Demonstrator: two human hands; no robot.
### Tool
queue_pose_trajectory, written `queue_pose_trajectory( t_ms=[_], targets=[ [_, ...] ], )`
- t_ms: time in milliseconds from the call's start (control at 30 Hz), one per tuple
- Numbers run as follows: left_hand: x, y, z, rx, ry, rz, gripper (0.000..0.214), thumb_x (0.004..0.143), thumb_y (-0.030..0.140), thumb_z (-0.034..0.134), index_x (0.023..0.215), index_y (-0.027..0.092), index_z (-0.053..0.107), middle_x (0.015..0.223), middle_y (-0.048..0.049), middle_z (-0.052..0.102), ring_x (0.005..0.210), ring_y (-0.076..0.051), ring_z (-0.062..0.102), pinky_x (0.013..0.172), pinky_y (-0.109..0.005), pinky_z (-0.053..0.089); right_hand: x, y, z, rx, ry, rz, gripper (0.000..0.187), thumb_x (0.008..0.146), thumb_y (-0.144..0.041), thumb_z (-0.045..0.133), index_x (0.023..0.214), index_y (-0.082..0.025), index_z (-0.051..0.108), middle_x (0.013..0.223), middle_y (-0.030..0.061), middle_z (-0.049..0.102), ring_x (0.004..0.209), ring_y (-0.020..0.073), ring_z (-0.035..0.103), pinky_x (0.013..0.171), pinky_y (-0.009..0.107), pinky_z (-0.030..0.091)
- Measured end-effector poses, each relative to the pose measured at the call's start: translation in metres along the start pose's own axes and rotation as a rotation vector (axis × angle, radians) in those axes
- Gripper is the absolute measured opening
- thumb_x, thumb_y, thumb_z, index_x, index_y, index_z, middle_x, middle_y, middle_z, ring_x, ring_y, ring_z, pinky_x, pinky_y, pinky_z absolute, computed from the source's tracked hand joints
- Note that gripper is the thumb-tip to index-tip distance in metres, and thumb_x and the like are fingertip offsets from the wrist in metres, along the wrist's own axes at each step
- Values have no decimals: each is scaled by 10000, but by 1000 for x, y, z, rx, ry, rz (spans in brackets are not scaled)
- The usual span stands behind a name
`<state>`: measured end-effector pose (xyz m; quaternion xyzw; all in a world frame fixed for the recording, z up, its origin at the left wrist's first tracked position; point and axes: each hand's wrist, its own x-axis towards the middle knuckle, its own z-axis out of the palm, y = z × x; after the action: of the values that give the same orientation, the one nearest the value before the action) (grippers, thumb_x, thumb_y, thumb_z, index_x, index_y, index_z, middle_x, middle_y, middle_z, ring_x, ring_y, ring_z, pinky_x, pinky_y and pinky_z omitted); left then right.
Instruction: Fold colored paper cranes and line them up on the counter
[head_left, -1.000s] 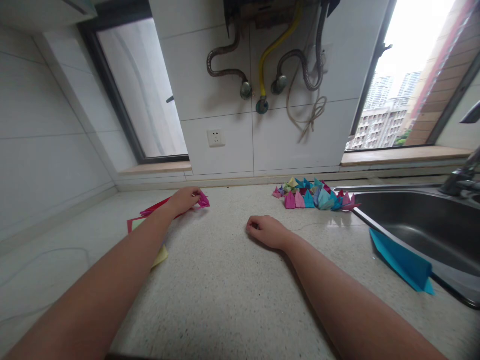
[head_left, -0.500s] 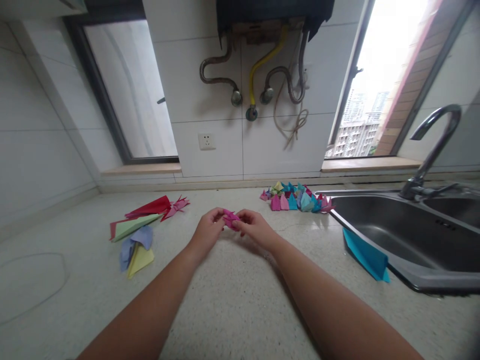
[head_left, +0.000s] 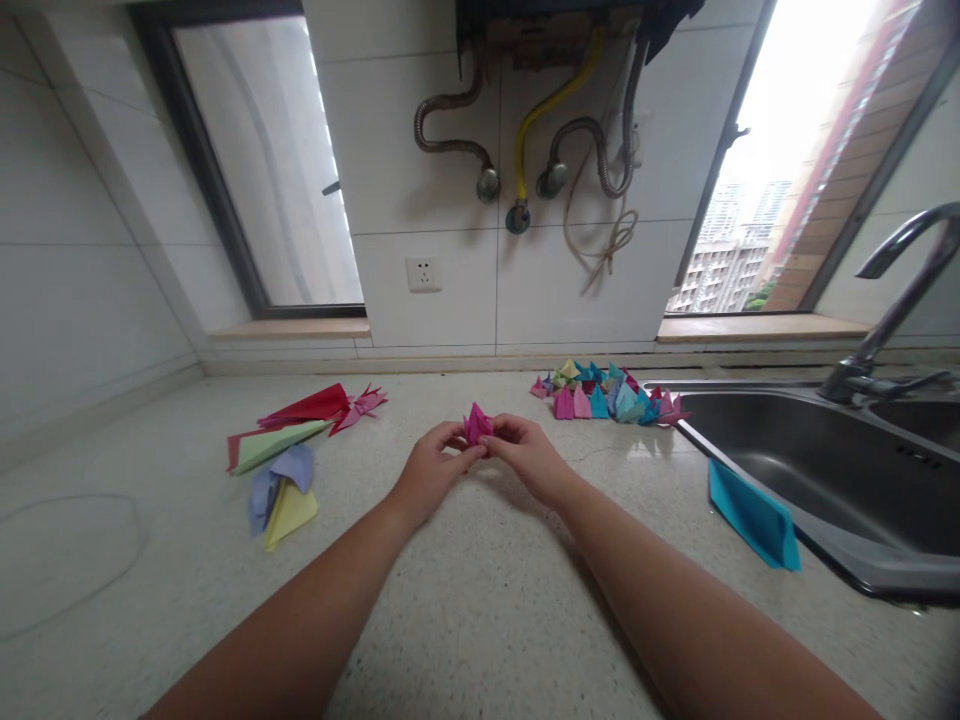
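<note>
Between my two hands, over the middle of the counter, is a small magenta folded-paper piece (head_left: 478, 424) with pointed tips facing up. My left hand (head_left: 439, 460) grips it from the left, thumb at its lower front. From the right, my right hand (head_left: 531, 455) pinches it too, thumb near the other thumb. The fingertips behind the paper are partly hidden. Beyond my right hand, by the wall, several small folded-paper pieces (head_left: 598, 402) in pink, blue, teal and yellow sit in rows.
Paper planes and folded papers lie at the left: red (head_left: 309, 407), green (head_left: 277, 446), lavender (head_left: 289, 475) and yellow (head_left: 291, 513). A blue paper plane (head_left: 752, 515) rests beside the steel sink (head_left: 840, 560) with its faucet (head_left: 885, 300). Hoses (head_left: 517, 150) hang on the tiled wall.
The magenta paper has turned from lying flat between the fingers to upright, points up. Both thumbs have come together at its front. The camera view has shifted slightly left.
</note>
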<state>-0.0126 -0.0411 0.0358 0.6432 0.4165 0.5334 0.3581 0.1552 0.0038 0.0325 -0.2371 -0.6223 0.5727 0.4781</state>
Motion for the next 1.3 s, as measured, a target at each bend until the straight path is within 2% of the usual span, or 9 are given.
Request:
queue_pose_trajectory(
  t_ms=[167, 433, 600, 800, 1067, 1300],
  targets=[
    [0, 1, -4, -14, 27, -13, 214, 782, 377, 721, 884, 189, 720, 881, -61, 692, 821, -191, 617, 675, -283, 489, 0, 1, -2, -74, -18, -23, 209, 750, -353, 764, 827, -173, 690, 782, 12, 672, 735, 135, 592, 732, 290, 461],
    [-1, 3, -4, 16, 39, 9, 219, 795, 393, 715, 757, 178, 710, 784, -38, 660, 755, -166, 576, 658, -273, 456, -4, -7, 0, -81, -35, -28, 200, 739, -329, 764, 767, -164, 653, 745, 9, 662, 708, 129, 582, 719, 287, 448],
    [-1, 5, -4, -95, -16, -35, 243, 801, 400, 708, 723, 172, 687, 764, -38, 663, 735, -158, 575, 656, -271, 460, -4, -10, 3, -38, -76, -8, 260, 738, -355, 772, 727, -181, 579, 733, 2, 651, 695, 131, 589, 687, 284, 464],
    [-1, 0, -4, -101, -29, -75, 252, 806, 417, 697, 755, 171, 689, 792, -42, 682, 735, -157, 586, 646, -265, 457, -4, -7, 2, 16, -88, -26, 264, 765, -371, 764, 892, -195, 614, 816, 10, 675, 750, 145, 637, 673, 278, 475],
    [-1, -8, 0, -146, -63, -125, 277, 806, 437, 699, 921, 185, 684, 876, -71, 700, 789, -180, 627, 621, -275, 507, -2, -5, -3, -56, -33, -29, 259, 754, -378, 765, 877, -182, 648, 803, 4, 671, 682, 114, 581, 661, 265, 450],
    [0, -7, -1, -122, -42, -120, 279, 808, 425, 697, 934, 176, 705, 902, -81, 707, 815, -185, 635, 643, -275, 507, 0, -2, -5, -107, -39, -10, 262, 763, -390, 749, 889, -179, 659, 833, 22, 684, 732, 131, 603, 678, 273, 459]
  ],
)
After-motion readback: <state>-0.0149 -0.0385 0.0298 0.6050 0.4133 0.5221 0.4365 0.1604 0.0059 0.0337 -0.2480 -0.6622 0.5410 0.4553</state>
